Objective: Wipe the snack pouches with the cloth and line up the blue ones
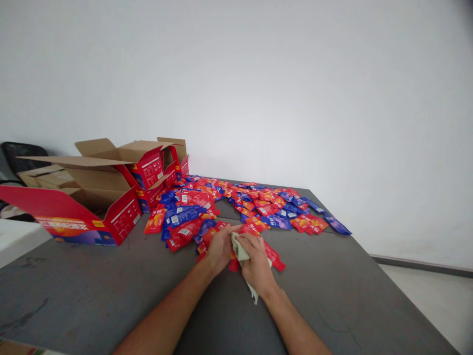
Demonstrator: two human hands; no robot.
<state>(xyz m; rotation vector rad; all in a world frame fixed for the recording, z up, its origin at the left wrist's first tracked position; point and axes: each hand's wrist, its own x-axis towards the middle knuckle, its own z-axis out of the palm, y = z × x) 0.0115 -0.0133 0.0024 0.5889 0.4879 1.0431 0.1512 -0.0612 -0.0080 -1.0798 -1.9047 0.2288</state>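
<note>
My left hand [219, 248] rests on red packets at the near edge of a big heap of red and blue packets [236, 207] on the grey table [111, 291]. A pale green cloth [239, 250] is gripped in my right hand [257, 265], with its tail hanging out below the wrist. This hand presses on a red packet [274, 257]. The two hands touch each other over the cloth. Whether the left fingers pinch a packet is hidden.
Open red cardboard boxes [92, 207] with raised flaps stand at the left, more of them [162, 165] behind. A white surface [16, 236] adjoins the table's left edge. A dark chair [18, 153] stands far left. A white wall runs behind; the floor [436, 296] lies right.
</note>
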